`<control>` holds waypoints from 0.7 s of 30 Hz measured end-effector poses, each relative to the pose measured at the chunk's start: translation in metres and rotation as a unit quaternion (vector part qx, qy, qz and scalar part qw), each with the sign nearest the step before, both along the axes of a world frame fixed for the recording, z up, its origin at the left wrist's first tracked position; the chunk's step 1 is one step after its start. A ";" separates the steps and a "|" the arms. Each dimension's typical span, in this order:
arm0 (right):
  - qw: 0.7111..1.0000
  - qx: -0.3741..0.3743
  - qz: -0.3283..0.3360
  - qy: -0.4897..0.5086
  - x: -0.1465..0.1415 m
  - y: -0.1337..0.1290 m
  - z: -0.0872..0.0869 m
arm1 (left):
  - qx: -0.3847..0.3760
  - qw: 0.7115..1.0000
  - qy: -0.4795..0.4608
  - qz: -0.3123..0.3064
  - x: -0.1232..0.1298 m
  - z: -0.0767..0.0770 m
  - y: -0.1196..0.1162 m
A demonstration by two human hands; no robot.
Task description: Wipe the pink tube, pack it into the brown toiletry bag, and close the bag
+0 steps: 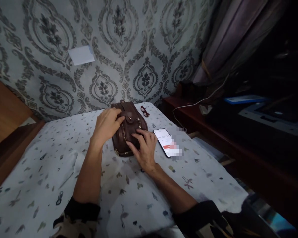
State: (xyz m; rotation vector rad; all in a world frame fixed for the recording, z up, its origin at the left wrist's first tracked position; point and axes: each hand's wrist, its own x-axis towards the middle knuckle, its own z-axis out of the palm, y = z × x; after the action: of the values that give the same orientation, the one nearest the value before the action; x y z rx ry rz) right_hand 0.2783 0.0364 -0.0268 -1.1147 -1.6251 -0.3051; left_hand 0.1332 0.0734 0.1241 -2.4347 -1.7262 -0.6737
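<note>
A brown leather bag (134,127) with gold-toned zips and a flap with a round snap lies on the patterned white cloth (89,185). My left hand (108,124) rests on the bag's upper left side, its fingertips together at the flap's strap. On the lower right part of the bag is my right hand (145,147), fingers spread and curved, with the thumb near the front zip. Nothing shows gripped between its fingers.
A lit phone (164,142) lies right of the bag, with dark red glasses (145,111) behind it. A white cable (201,101) hangs by the dark red furniture (173,102) at right. Patterned wall behind; wooden furniture (7,115) at left.
</note>
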 end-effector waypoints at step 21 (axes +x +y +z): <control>1.000 0.001 0.025 0.016 0.004 -0.006 0.002 | -0.022 0.993 -0.074 -0.088 -0.001 0.000 -0.002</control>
State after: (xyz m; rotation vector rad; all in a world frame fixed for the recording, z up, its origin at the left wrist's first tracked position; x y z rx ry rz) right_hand 0.2822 0.0305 -0.0246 -1.0712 -1.6213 -0.2542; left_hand 0.1326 0.0716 0.1242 -2.6524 -1.6023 -0.8646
